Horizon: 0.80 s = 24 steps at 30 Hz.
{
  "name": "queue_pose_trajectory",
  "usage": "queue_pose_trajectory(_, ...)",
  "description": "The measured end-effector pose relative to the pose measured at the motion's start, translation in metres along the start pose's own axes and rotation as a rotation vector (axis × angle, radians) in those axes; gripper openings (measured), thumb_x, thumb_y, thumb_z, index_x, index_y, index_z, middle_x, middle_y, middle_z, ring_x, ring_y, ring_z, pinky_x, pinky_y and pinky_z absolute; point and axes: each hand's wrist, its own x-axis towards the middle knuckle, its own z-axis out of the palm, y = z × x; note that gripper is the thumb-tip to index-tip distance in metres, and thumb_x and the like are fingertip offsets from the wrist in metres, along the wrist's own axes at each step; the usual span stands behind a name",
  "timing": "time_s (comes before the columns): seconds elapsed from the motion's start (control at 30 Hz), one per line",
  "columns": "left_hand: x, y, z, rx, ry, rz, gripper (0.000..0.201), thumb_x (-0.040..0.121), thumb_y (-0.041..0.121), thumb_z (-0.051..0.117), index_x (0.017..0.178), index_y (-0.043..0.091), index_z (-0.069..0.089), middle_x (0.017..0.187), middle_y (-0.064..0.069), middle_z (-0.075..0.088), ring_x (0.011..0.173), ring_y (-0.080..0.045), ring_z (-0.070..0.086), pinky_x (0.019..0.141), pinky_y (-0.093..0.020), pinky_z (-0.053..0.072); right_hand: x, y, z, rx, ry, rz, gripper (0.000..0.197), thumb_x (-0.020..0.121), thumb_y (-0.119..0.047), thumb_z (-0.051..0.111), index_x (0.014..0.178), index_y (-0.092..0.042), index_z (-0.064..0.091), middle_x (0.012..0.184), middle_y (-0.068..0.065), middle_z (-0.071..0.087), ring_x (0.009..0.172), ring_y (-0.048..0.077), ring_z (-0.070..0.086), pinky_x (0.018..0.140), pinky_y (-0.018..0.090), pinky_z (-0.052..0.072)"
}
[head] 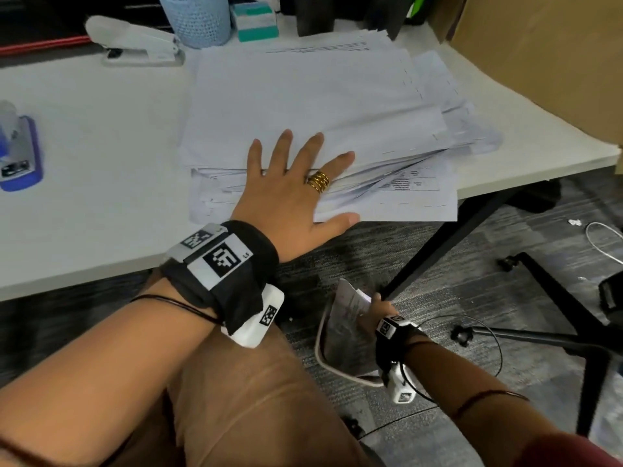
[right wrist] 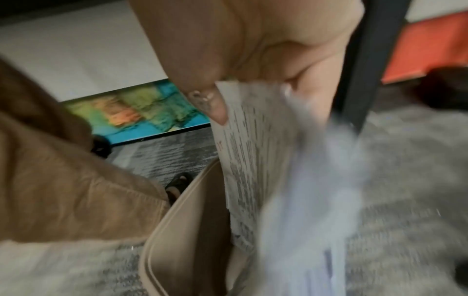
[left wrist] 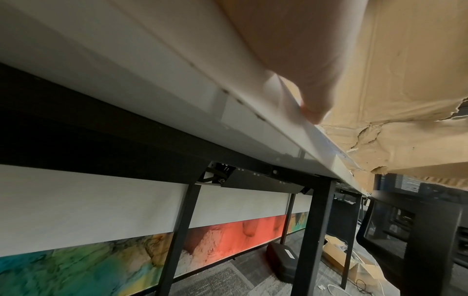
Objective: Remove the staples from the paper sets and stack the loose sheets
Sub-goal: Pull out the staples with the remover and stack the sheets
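White and smooth, the laminate desk top [head: 101,136] is carried on black metal legs [left wrist: 177,230] above grey, ribbed carpet [head: 505,237]. Brown corrugated cardboard [head: 539,62], torn along its lower edge in the left-wrist view, is propped at the desk's far right corner. A thick, untidy pile of white printed paper sets [head: 303,106] is spread across the desk's near right part — its lower sheets fanned out and overhanging the front edge. On that pile the left hand [head: 290,197] is laid flat, fingers straight and splayed, a coiled gold ring [head: 318,182] worn on one of them. Down beside the knee, a cream, round-edged bin [right wrist: 182,230] stands on the carpet; over its opening a crumpled bunch of printed sheets [right wrist: 253,170] is pinched by the right hand [head: 376,311], thumb and fingers curled round the top edge. At the desk's far left a white metal stapler [head: 135,42] is seen — a smaller blue plastic one [head: 20,156] lies nearer, at the left.
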Motion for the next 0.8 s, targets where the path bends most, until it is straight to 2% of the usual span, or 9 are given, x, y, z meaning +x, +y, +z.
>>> queue_pose_trajectory(0.1, -0.001, 0.000, -0.001, 0.008, -0.001, 0.007, 0.080, 0.074, 0.080, 0.003, 0.145, 0.044, -0.003, 0.158, -0.002, 0.005, 0.143, -0.035, 0.001, 0.110, -0.060, 0.000, 0.000, 0.006, -0.003, -0.034, -0.005, -0.071, 0.038, 0.097, -0.012, 0.038, 0.132, 0.004, 0.035, 0.134, 0.019, 0.048, 0.120, 0.032, 0.051, 0.095, 0.036, 0.041)
queue_pose_trajectory(0.2, -0.001, -0.002, -0.001, 0.021, 0.010, 0.015, 0.081, 0.074, 0.080, 0.001, 0.145, 0.043, -0.005, 0.158, -0.003, 0.004, 0.143, -0.035, 0.001, 0.110, -0.061, 0.000, -0.002, 0.014, 0.005, -0.071, 0.067, -0.081, 0.034, 0.095, -0.006, 0.035, 0.128, 0.000, 0.035, 0.125, 0.023, 0.052, 0.113, 0.036, 0.054, 0.088, 0.039, 0.046)
queue_pose_trajectory(0.23, -0.001, -0.002, 0.000, 0.021, 0.015, 0.014, 0.081, 0.074, 0.080, 0.001, 0.145, 0.043, -0.005, 0.158, -0.003, 0.005, 0.143, -0.036, 0.002, 0.109, -0.061, 0.000, 0.000, 0.020, 0.013, -0.081, 0.113, -0.083, 0.036, 0.096, -0.008, 0.034, 0.131, -0.003, 0.033, 0.129, 0.021, 0.049, 0.117, 0.035, 0.051, 0.090, 0.039, 0.044)
queue_pose_trajectory(0.3, -0.001, -0.002, 0.000, 0.023, 0.031, 0.023, 0.081, 0.076, 0.080, 0.003, 0.146, 0.041, -0.002, 0.157, -0.005, 0.008, 0.142, -0.037, 0.005, 0.109, -0.061, 0.002, -0.001, 0.026, 0.030, -0.156, 0.158, -0.112, 0.046, 0.098, -0.018, 0.029, 0.143, -0.011, 0.022, 0.146, 0.017, 0.030, 0.131, 0.034, 0.033, 0.101, 0.041, 0.036)
queue_pose_trajectory(0.37, -0.001, -0.001, 0.000, 0.022, 0.036, 0.033, 0.080, 0.077, 0.079, 0.005, 0.147, 0.040, 0.001, 0.157, -0.006, 0.011, 0.142, -0.038, 0.007, 0.108, -0.062, 0.003, 0.000, 0.031, 0.048, -0.156, 0.122, -0.122, 0.057, 0.099, -0.037, 0.027, 0.150, -0.024, 0.004, 0.157, 0.011, 0.005, 0.141, 0.038, 0.014, 0.110, 0.049, 0.023)
queue_pose_trajectory(0.43, -0.001, -0.001, 0.000, 0.031, 0.045, 0.039, 0.080, 0.078, 0.078, 0.008, 0.147, 0.038, 0.004, 0.156, -0.007, 0.014, 0.141, -0.039, 0.010, 0.108, -0.062, 0.005, 0.007, 0.036, 0.063, -0.100, 0.066, -0.075, 0.067, 0.096, -0.053, 0.030, 0.150, -0.031, -0.001, 0.158, 0.006, -0.005, 0.141, 0.040, 0.011, 0.109, 0.053, 0.023)
queue_pose_trajectory(0.57, -0.001, -0.001, 0.001, 0.037, 0.055, 0.038, 0.078, 0.081, 0.077, 0.011, 0.148, 0.038, 0.007, 0.156, -0.008, 0.016, 0.141, -0.039, 0.013, 0.108, -0.063, 0.008, 0.016, 0.038, 0.087, -0.166, 0.012, -0.089, 0.074, 0.090, -0.061, 0.037, 0.149, -0.034, 0.000, 0.159, -0.003, -0.004, 0.141, 0.044, 0.005, 0.107, 0.055, 0.026)
queue_pose_trajectory(0.67, 0.000, 0.000, 0.000, 0.044, 0.031, 0.027, 0.078, 0.080, 0.078, 0.009, 0.147, 0.039, 0.003, 0.156, -0.007, 0.013, 0.141, -0.038, 0.011, 0.108, -0.063, 0.008, 0.016, 0.031, 0.077, -0.088, -0.034, -0.120, 0.073, 0.088, -0.058, 0.044, 0.149, -0.035, 0.011, 0.158, 0.003, 0.004, 0.141, 0.039, 0.013, 0.108, 0.057, 0.022)
queue_pose_trajectory(0.8, 0.000, 0.000, 0.000, 0.042, 0.001, 0.010, 0.078, 0.079, 0.079, 0.007, 0.146, 0.042, -0.001, 0.157, -0.005, 0.009, 0.142, -0.037, 0.007, 0.109, -0.062, 0.005, 0.004, 0.012, 0.030, -0.059, 0.184, -0.187, 0.068, 0.090, -0.061, 0.026, 0.143, -0.018, 0.026, 0.152, 0.014, 0.022, 0.131, 0.033, 0.038, 0.103, 0.042, 0.034)
